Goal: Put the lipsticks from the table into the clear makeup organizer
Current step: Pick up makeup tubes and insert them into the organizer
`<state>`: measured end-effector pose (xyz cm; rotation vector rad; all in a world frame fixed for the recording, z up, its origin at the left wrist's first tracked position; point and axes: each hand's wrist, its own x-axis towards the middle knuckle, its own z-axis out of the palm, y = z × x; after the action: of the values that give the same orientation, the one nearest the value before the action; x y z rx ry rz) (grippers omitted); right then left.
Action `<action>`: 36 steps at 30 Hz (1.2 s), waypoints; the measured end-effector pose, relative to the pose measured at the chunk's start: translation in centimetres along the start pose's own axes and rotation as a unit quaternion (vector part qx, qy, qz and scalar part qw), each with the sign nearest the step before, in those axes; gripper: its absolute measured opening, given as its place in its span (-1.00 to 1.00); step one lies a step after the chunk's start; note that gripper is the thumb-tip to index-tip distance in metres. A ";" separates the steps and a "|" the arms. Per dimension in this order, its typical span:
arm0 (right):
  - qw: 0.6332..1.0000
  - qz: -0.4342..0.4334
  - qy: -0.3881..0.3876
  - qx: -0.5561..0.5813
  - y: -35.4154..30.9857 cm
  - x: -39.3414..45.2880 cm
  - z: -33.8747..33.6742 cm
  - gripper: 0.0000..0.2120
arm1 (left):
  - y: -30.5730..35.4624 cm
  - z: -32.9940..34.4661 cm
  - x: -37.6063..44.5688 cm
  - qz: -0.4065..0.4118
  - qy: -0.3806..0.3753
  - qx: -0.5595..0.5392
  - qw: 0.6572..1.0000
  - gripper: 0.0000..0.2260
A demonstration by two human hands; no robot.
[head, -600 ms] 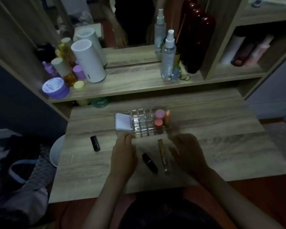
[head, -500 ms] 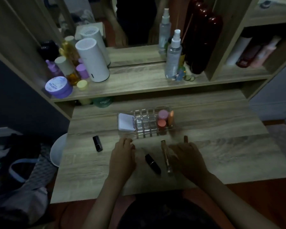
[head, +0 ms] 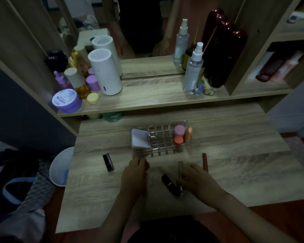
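Observation:
The clear makeup organizer (head: pixel 162 143) stands mid-table and holds a white compact (head: pixel 140 141), two sponges and an orange tube (head: pixel 188 134) at its right end. Four lipsticks lie on the table: a black one (head: pixel 108 162) to the left, a second black one (head: pixel 170 184), a slim gold tube (head: pixel 179 168) and a slim brown stick (head: pixel 205 162). My left hand (head: pixel 133 175) rests just in front of the organizer, fingers curled, with nothing seen in it. My right hand (head: pixel 197 179) lies over the gold tube, its thumb beside the black lipstick.
A shelf behind the table carries a white cylinder (head: pixel 104 72), purple jars, spray bottles (head: pixel 192 69) and dark red bottles in front of a mirror. A white bowl (head: pixel 61 166) sits off the table's left edge. Bare wood lies to the right of the brown stick.
Both hands have drawn back from the organizer toward me. My right hand has dropped onto the gold tube; my left hand has stayed near the organizer's front left corner.

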<state>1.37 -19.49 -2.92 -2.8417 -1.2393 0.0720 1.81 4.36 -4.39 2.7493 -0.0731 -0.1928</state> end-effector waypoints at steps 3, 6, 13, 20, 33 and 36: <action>1.000 0.004 0.012 -0.025 0.3 0.7 -0.7 -0.97 | -0.3 -0.6 0.1 0.018 0.010 -0.033 0.999 -0.77; 0.998 0.053 0.033 -0.003 0.8 1.0 -2.5 -0.86 | -0.2 -2.0 0.5 0.039 0.057 -0.115 0.991 -0.83; 0.890 0.224 0.247 0.311 1.7 6.0 -7.3 -0.75 | 2.7 -6.8 5.2 0.047 0.208 -0.287 0.934 -0.79; 0.872 0.275 0.240 0.326 3.1 12.8 -7.2 -0.73 | 4.2 -7.8 9.4 0.031 0.222 -0.321 0.920 -0.78; 0.893 0.318 0.184 0.261 3.8 15.0 -4.3 -0.68 | 3.0 -5.2 11.3 0.032 0.176 -0.261 0.949 -0.78; 0.890 0.322 0.175 0.270 4.0 15.2 -3.9 -0.68 | 2.7 -4.7 11.3 0.020 0.163 -0.251 0.954 -0.79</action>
<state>14.84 -11.17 0.36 -2.4685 -0.1326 -0.0670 13.56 2.69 -0.47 2.2332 0.0096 0.2271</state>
